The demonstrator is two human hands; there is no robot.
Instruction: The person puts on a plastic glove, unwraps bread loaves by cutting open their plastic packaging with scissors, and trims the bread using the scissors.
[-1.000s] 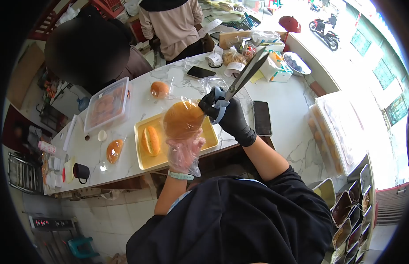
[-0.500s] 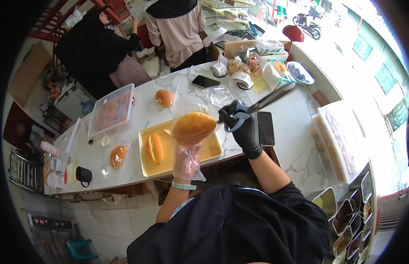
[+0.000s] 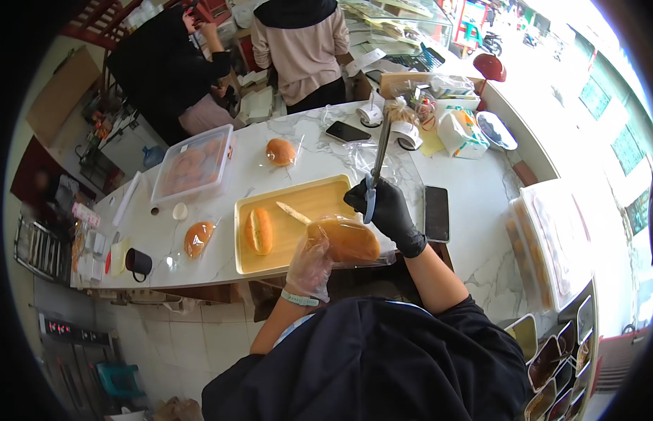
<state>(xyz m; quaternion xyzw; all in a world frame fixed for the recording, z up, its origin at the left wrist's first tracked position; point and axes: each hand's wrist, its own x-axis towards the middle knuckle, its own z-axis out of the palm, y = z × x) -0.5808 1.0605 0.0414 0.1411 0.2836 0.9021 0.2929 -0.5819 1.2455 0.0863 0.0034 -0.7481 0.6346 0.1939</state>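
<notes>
My left hand, in a clear plastic glove, grips a golden-brown bread bun over the near edge of the yellow tray. Clear plastic shows around the bun's right end. In a black glove, my right hand holds scissors by their blue-grey handles, just above and right of the bun. The blades point away from me and appear edge-on. On the tray lie a split bun and a pale, narrow, pointed object, partly behind the held bun.
Around the tray are wrapped buns, a lidded box of bread, a black mug and phones. A large clear container stands right. Two people are beyond the table.
My left hand has lowered the bun and swung it rightward, toward my right hand. The scissors have turned from pointing right to pointing away from me.
</notes>
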